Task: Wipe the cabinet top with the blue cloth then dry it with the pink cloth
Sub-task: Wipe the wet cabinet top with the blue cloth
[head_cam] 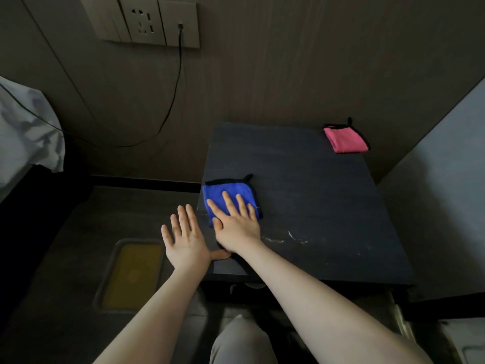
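We find the cabinet top (315, 206) dark and flat, and take it as our reference. The blue cloth (231, 195), folded and black-edged, lies at the cabinet's near left corner. The right hand (237, 223) presses flat upon it, fingers straight and spread, grasping nothing. The left hand (186, 241) is spread and released, just off the cabinet's left edge, its thumb touching the top near the front corner. The pink cloth (346, 140), folded, rests at the cabinet's far right corner, well apart from both hands. We note pale streaks (291, 239) on the top, just right of the right wrist. A wall socket panel (147, 21) with a black cable (173, 95) hangs beyond the cabinet's left rear.
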